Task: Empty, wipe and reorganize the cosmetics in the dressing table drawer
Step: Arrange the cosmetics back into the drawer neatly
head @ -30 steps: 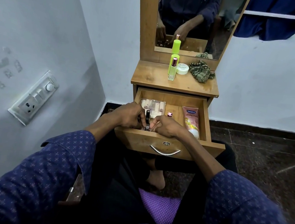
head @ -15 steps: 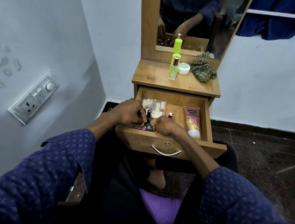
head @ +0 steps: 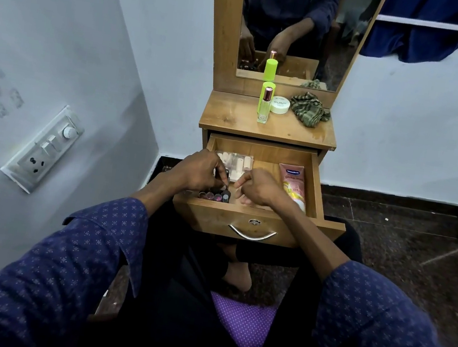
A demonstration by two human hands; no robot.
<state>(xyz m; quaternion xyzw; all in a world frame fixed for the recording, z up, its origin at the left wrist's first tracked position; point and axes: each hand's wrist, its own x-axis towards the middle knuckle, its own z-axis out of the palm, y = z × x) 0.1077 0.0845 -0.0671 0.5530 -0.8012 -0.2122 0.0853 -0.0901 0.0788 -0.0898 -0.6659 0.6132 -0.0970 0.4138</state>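
The wooden drawer [head: 316, 182] of the dressing table stands pulled out over my lap. Along its front left runs a row of small nail polish bottles [head: 210, 196]. My left hand [head: 197, 170] pinches the cap of the small dark bottle [head: 226, 194] at the right end of that row. My right hand [head: 259, 186] hovers just right of it, fingers loosely curled and apart, nothing in them. A clear pack of small tubes [head: 237, 161] lies at the back left. A pink lotion tube [head: 294, 184] lies along the right side.
On the table top [head: 229, 122] stand a green bottle [head: 268, 89], a clear perfume bottle [head: 264, 109], a white jar [head: 279, 105] and a crumpled green cloth [head: 310, 109]. A mirror [head: 296, 21] rises behind them. A switch panel [head: 44, 147] is on the left wall.
The small dark bottle held upright between both hands has gone down into the row at the front left. My right hand has let go and drawn off to the right.
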